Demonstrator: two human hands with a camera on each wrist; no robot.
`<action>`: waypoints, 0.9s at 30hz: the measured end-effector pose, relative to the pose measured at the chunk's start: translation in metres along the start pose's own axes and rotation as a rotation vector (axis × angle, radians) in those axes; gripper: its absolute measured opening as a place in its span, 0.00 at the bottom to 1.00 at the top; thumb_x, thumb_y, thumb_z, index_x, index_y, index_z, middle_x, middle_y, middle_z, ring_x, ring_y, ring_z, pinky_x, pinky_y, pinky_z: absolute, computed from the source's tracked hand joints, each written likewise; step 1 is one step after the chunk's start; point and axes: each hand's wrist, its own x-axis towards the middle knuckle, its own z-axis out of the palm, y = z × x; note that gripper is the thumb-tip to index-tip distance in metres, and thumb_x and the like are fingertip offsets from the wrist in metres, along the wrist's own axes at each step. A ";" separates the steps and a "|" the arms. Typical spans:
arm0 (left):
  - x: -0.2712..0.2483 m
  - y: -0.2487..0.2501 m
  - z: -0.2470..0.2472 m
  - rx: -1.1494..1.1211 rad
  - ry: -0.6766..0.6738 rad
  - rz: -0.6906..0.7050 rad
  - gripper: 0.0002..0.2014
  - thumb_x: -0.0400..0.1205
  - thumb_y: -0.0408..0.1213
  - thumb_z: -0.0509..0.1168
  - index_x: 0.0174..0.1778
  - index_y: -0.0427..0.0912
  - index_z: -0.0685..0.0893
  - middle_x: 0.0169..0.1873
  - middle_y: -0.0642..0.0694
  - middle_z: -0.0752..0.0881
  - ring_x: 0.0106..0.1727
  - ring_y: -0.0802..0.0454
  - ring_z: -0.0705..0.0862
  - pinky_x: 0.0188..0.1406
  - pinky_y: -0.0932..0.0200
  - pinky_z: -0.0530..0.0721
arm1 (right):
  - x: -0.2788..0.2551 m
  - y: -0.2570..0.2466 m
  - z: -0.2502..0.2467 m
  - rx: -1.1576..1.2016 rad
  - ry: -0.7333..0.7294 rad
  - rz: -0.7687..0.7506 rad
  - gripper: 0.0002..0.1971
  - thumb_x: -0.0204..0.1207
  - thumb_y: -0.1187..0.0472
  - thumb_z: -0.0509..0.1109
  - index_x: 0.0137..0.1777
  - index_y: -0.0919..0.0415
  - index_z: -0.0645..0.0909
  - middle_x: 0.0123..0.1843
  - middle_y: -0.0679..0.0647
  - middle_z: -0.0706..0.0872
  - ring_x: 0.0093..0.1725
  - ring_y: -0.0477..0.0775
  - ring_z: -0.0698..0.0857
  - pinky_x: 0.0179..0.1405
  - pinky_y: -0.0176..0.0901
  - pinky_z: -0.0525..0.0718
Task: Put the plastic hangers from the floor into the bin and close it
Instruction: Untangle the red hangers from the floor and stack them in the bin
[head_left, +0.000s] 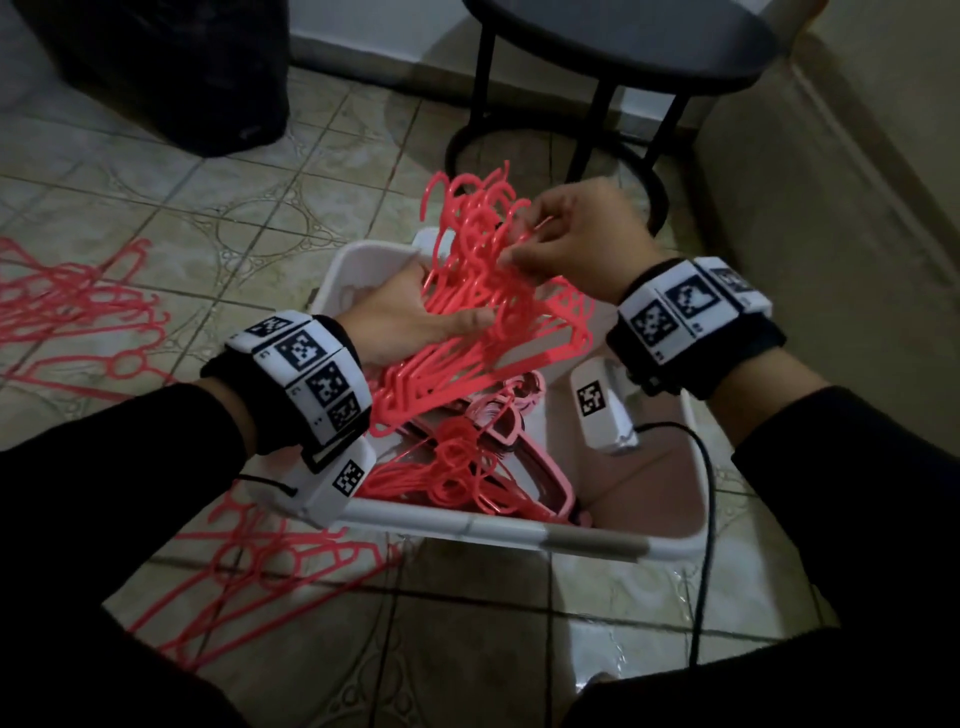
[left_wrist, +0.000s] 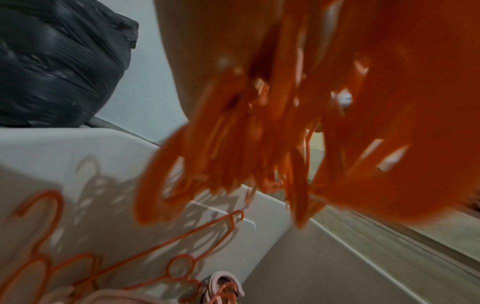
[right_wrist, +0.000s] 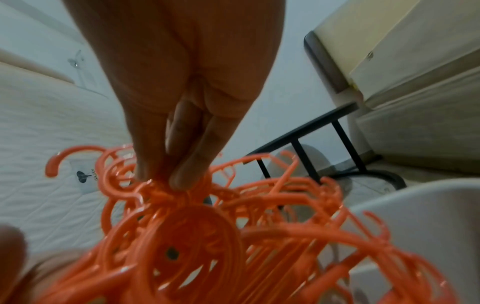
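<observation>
Two hands hold a thick bundle of hangers (head_left: 483, 291) over an open white bin (head_left: 467, 525) on a patterned tile floor (head_left: 156, 208). The left hand (head_left: 415, 317) grips the bundle from the bin's left side, thumb across the shoulders, while the right hand (head_left: 576, 234) pinches the necks just below the hooks, fingertips (right_wrist: 182, 181) pressed together on the plastic. Inside the bin lie more hangers (head_left: 467, 467), some a paler pink. Loose hangers (head_left: 78, 312) are strewn on the tiles left of the bin, and another pile (head_left: 260, 571) lies at its near left corner. Beyond the bin stands a round black table (head_left: 623, 36) on a ring base; a black plastic bag (head_left: 166, 67) sits far left of it. A pale wall (head_left: 831, 208) rises right of the bin. A black cable (head_left: 704, 519) crosses its near right corner.
</observation>
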 end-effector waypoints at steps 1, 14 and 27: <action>-0.002 0.001 0.000 -0.040 -0.036 -0.004 0.48 0.55 0.70 0.78 0.69 0.50 0.75 0.56 0.52 0.88 0.58 0.56 0.87 0.66 0.51 0.81 | 0.001 0.001 0.003 -0.017 0.016 -0.005 0.09 0.65 0.66 0.81 0.34 0.59 0.82 0.34 0.65 0.89 0.32 0.59 0.89 0.37 0.55 0.90; -0.010 0.011 -0.022 0.064 -0.062 -0.017 0.31 0.67 0.42 0.80 0.65 0.47 0.77 0.49 0.50 0.89 0.48 0.53 0.88 0.61 0.49 0.83 | -0.007 0.033 -0.012 -0.566 0.029 -0.211 0.57 0.49 0.46 0.87 0.76 0.65 0.62 0.69 0.63 0.71 0.67 0.59 0.71 0.70 0.51 0.72; -0.022 0.012 -0.020 -0.071 -0.296 -0.063 0.13 0.76 0.22 0.69 0.54 0.36 0.79 0.27 0.46 0.84 0.19 0.59 0.78 0.22 0.66 0.81 | -0.012 0.049 0.002 -1.009 -0.200 -0.178 0.81 0.38 0.30 0.80 0.82 0.63 0.33 0.85 0.58 0.36 0.83 0.62 0.36 0.78 0.75 0.42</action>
